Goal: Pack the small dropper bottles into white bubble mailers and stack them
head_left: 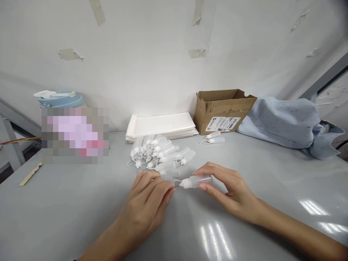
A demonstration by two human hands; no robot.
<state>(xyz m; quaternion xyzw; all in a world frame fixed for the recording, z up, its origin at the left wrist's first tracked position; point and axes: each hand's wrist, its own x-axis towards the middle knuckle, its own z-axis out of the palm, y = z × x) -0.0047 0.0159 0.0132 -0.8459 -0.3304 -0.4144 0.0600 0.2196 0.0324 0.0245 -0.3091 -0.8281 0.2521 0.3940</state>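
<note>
Between the thumb and fingers of my right hand (225,188) lies a small translucent squeeze bottle (199,181), held on its side with its white nozzle facing left. A thin needle tip and a looped white strap run from the nozzle to my left hand (152,199). The left fingertips are pinched together at the needle's end; what they grip is hidden behind them. Just beyond my hands is a pile of similar needle-tip bottles (163,150), lying in different directions on the grey table (89,214).
White padded envelopes (163,123) are stacked against the wall behind the pile. An open cardboard box (223,112) stands right of them, with two bottles (214,137) before it. Light blue cloth (280,121) lies at the right. A blue-lidded container (59,98) is at the left, partly pixelated.
</note>
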